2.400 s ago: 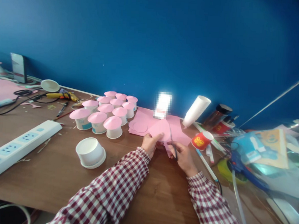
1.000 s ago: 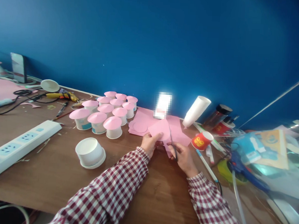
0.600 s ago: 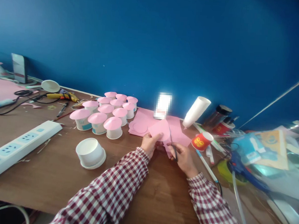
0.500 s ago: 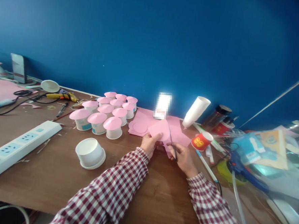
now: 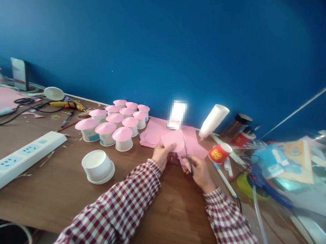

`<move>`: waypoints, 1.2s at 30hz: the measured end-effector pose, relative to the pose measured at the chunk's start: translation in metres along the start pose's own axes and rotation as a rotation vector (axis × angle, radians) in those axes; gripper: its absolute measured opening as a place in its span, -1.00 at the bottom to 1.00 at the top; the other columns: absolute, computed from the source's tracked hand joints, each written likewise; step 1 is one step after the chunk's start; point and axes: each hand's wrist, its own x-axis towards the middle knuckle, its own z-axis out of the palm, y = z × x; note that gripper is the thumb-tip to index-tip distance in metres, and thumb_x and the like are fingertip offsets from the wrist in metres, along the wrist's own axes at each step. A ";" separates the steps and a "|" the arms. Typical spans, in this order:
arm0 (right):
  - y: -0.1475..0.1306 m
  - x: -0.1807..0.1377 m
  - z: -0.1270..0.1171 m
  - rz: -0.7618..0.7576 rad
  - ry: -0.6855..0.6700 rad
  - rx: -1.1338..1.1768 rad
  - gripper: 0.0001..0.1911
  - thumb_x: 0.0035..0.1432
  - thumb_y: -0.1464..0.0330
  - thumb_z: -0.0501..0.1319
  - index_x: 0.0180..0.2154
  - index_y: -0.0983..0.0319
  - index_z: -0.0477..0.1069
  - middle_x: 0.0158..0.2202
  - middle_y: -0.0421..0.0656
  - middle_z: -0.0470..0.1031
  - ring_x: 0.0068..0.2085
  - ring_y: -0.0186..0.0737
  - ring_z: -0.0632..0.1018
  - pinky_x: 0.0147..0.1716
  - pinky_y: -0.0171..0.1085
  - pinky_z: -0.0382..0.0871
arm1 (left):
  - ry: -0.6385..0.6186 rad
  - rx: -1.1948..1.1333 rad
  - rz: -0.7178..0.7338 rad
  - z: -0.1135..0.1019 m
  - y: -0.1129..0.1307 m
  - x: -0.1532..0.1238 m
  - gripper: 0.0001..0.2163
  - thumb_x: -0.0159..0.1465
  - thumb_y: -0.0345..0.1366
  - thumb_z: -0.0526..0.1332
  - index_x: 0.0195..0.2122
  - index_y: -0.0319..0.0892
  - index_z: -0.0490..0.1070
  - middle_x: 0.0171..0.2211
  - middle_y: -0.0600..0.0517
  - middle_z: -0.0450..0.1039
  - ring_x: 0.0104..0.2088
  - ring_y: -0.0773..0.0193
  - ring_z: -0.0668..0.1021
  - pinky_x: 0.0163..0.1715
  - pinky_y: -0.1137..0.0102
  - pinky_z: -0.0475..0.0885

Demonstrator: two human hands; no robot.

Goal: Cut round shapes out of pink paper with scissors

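My left hand (image 5: 162, 155) grips a sheet of pink paper (image 5: 175, 139) by its near left edge, thumb on top. Closed around the handles of a pair of scissors (image 5: 185, 147), my right hand (image 5: 200, 172) holds them at the paper's right side, with the blades pointing away from me along the sheet. More pink paper (image 5: 154, 125) lies flat behind, with a round outline showing on its left part. Several white paper cups (image 5: 124, 144) with pink cone-shaped tops stand in rows to the left. A plain white cup (image 5: 96, 165) rests upside down nearer to me.
On the left lie a white power strip (image 5: 25, 157) and a yellow glue gun (image 5: 61, 104). To the right are a red paper cup (image 5: 220, 153), a leaning white cup stack (image 5: 214, 121), a marker (image 5: 225, 181), a dark-lidded jar (image 5: 238, 124) and a blue glue gun (image 5: 269, 189).
Almost nothing differs. Both hands keep their hold on the pink paper and the scissors, and the whole view has shifted very slightly.
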 end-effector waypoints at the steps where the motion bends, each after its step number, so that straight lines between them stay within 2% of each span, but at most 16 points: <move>1: 0.000 0.000 0.000 0.002 0.000 -0.001 -0.66 0.13 0.16 0.18 -0.24 0.31 0.46 -0.65 -0.26 0.33 -0.62 -0.36 0.36 -0.61 -0.37 0.29 | -0.001 0.000 0.001 0.000 0.000 0.000 -0.75 -0.12 -0.35 0.40 -0.42 -0.34 0.45 -0.53 0.00 0.47 -0.62 0.42 0.45 -0.71 0.57 0.33; 15: -0.002 0.000 -0.001 0.012 -0.009 -0.018 -0.67 0.15 0.15 0.16 -0.26 0.30 0.46 -0.65 -0.27 0.34 -0.62 -0.37 0.37 -0.62 -0.39 0.28 | 0.002 -0.015 0.003 0.005 0.005 -0.007 -0.76 -0.12 -0.38 0.40 -0.43 -0.33 0.44 -0.53 -0.01 0.47 -0.60 0.38 0.48 -0.69 0.54 0.36; 21: -0.003 0.000 -0.001 0.012 -0.009 -0.030 -0.67 0.15 0.16 0.16 -0.26 0.30 0.47 -0.65 -0.26 0.34 -0.62 -0.37 0.37 -0.62 -0.39 0.28 | 0.001 -0.010 -0.003 0.003 0.004 -0.004 -0.77 -0.12 -0.36 0.40 -0.45 -0.33 0.44 -0.58 0.02 0.45 -0.65 0.42 0.44 -0.72 0.56 0.33; 36: -0.002 -0.001 -0.002 0.006 -0.008 -0.042 -0.63 0.11 0.11 0.18 -0.27 0.30 0.49 -0.64 -0.24 0.36 -0.62 -0.34 0.38 -0.63 -0.37 0.31 | 0.010 0.033 0.033 -0.003 0.001 0.003 -0.74 -0.12 -0.32 0.41 -0.42 -0.35 0.46 -0.54 -0.03 0.46 -0.59 0.41 0.46 -0.67 0.57 0.34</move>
